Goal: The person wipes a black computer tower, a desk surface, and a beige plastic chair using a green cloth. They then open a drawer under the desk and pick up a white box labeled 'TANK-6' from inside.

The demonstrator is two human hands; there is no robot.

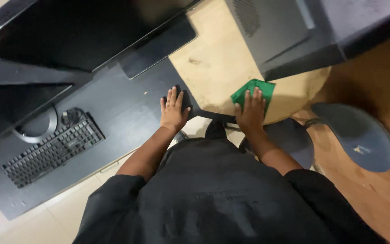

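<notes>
I see two surfaces meeting below me. The black desk (113, 113) carries a black keyboard (53, 149) near its front edge, a curved monitor stand foot (37, 131) just behind the keyboard, and a coiled cable (71, 116) beside that foot. My left hand (173, 110) lies flat on the desk's right end. Adjoining it, the light wooden tabletop (217, 68) bears a dark computer tower (276, 31) and a green cloth (253, 90), with my right hand (251, 113) pressed flat on the cloth.
</notes>
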